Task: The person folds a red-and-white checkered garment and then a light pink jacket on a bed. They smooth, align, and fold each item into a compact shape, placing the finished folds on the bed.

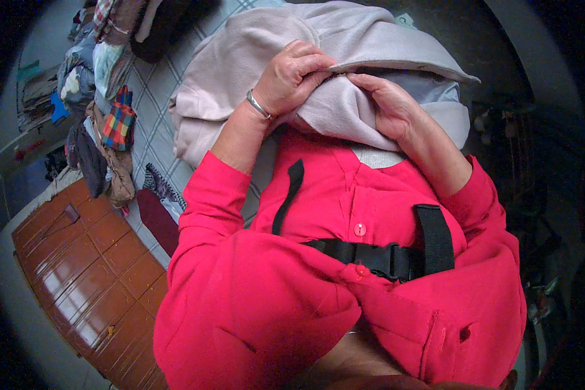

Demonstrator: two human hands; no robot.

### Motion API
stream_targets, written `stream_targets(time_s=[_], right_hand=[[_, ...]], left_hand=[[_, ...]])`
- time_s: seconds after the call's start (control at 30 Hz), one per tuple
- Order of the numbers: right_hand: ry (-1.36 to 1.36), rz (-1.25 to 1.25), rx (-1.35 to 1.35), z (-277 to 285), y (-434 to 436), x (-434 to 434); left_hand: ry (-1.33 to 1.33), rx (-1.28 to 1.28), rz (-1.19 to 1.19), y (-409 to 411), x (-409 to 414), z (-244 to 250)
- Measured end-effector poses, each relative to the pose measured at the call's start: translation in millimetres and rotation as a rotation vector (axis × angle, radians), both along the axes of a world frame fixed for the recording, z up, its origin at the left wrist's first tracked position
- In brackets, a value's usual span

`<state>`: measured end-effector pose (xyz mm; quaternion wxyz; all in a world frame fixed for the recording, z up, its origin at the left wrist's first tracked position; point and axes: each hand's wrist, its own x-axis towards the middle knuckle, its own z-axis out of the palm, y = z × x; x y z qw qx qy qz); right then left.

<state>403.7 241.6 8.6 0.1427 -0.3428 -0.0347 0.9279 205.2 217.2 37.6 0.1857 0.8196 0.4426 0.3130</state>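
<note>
A light grey-beige garment of thick cloth (253, 44) with a pale blue-grey lining lies bunched in front of me, over my lap. My left hand (297, 75), with a silver bangle at its wrist, pinches the garment's edge between thumb and fingers. Close by on the right, my right hand (387, 102) has its thumb and fingertips on the same edge, at a small dark spot too small to make out. The cloth's fold passes under the right palm. The fingertips of both hands are a short gap apart.
A bed or couch with a checked pale cover (151, 112) stands at the left. Piled on it are folded clothes (80, 68), a plaid cloth (120, 122) and a dark red cloth (156, 219). A glossy brown wooden panel (87, 268) lies at lower left. The right side is dark.
</note>
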Motion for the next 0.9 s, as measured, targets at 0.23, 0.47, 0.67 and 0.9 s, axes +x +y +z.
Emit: stream_targets(time_s=[0.23, 0.47, 0.67, 0.9], right_hand=[[0.132, 0.05, -0.075, -1, 5, 2], [-0.085, 0.03, 0.082, 12, -5, -10], [-0.11, 0.059, 0.085, 16, -6, -12], [-0.135, -0.008, 0.148, -10, -9, -17]], left_hand=[[0.114, 0.077, -0.031, -7, 4, 4], [0.161, 0.155, -0.016, -16, 9, 1], [0.059, 0.188, 0.072, -23, 12, -8], [0.052, 0.171, 0.109, -25, 13, -13]])
